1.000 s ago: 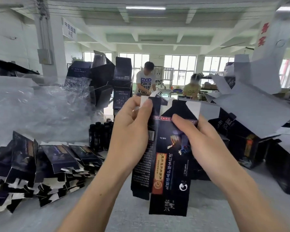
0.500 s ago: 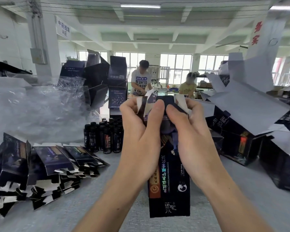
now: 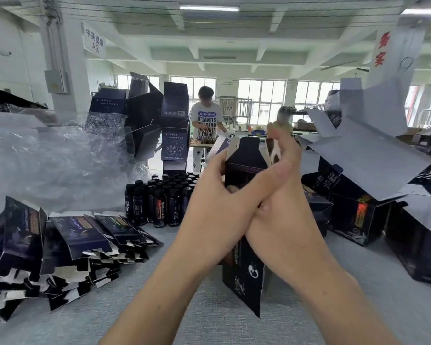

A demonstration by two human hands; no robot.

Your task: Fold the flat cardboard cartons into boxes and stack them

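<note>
Grey table (image 3: 60, 319), busy packing room. Left hand (image 3: 213, 205) and right hand (image 3: 288, 217) both clasp the upright carton (image 3: 244, 277); I'd square its walls before tucking flaps (image 3: 246, 151).

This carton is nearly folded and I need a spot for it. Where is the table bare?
Bare grey table lies near the front edge, between the flat cartons and the left forearm, and again between the right forearm and the dark boxes on the right. Crowded: bottles behind the carton, plastic wrap far left.
</note>
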